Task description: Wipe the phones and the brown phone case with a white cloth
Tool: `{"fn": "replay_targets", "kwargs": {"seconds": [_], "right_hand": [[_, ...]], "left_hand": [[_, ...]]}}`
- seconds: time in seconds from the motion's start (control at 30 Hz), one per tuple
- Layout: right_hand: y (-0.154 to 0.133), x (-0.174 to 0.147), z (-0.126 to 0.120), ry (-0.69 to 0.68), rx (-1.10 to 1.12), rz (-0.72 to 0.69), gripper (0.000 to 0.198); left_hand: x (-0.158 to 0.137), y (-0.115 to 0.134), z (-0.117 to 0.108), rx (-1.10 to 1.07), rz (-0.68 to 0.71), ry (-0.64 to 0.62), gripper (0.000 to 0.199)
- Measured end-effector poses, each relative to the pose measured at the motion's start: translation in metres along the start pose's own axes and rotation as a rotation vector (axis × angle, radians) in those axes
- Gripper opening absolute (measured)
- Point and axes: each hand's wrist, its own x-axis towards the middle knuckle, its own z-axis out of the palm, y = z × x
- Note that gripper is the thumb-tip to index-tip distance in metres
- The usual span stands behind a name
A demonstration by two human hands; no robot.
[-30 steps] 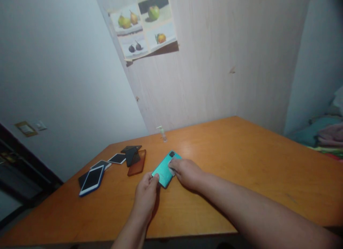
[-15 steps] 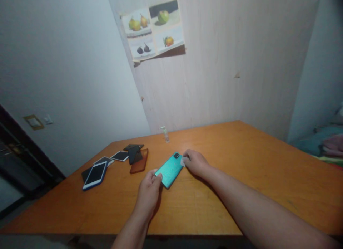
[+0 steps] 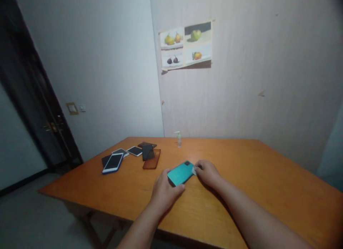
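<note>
One orange table (image 3: 268, 177), fruit poster (image 3: 186, 45), dark door (image 3: 29, 98)

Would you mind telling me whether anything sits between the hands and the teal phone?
Nothing visible does. The left hand grips the phone at its near end, and the right hand presses a small white cloth against its far end.
</note>
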Motion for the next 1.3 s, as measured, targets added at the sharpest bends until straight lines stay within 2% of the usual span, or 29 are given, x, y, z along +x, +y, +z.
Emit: {"fn": "replay_targets", "kwargs": {"seconds": [0.07, 0.13, 0.33, 0.57, 0.73, 0.93, 1.1, 1.3], "right_hand": [[0.001, 0.0, 0.0, 0.02, 0.018, -0.002, 0.013], [0.002, 0.001, 0.0, 0.051, 0.046, 0.003, 0.014], [0.002, 0.001, 0.0, 0.129, 0.221, 0.032, 0.021], [0.0, -0.002, 0.004, 0.09, 0.378, 0.06, 0.02], [0.005, -0.001, 0.002, 0.048, 0.29, 0.012, 0.025], [0.008, 0.002, -0.001, 0.115, 0.048, -0.007, 0.024], [0.003, 0.001, -0.005, 0.022, -0.078, -0.122, 0.025], [-0.006, -0.008, -0.014, -0.21, -0.079, -0.336, 0.024]], "left_hand": [[0.0, -0.004, 0.0, 0.213, 0.062, 0.022, 0.068], [0.001, -0.005, -0.001, 0.312, 0.082, 0.035, 0.064], [-0.004, 0.005, -0.002, 0.444, 0.089, 0.04, 0.06], [-0.01, 0.016, -0.002, 0.554, 0.072, 0.036, 0.049], [-0.012, 0.021, -0.001, 0.549, 0.053, 0.032, 0.047], [-0.012, 0.02, 0.0, 0.541, 0.083, 0.011, 0.047], [-0.014, 0.024, -0.001, 0.553, 0.089, -0.005, 0.047], [-0.016, 0.031, -0.002, 0.554, 0.052, -0.026, 0.048]]}}
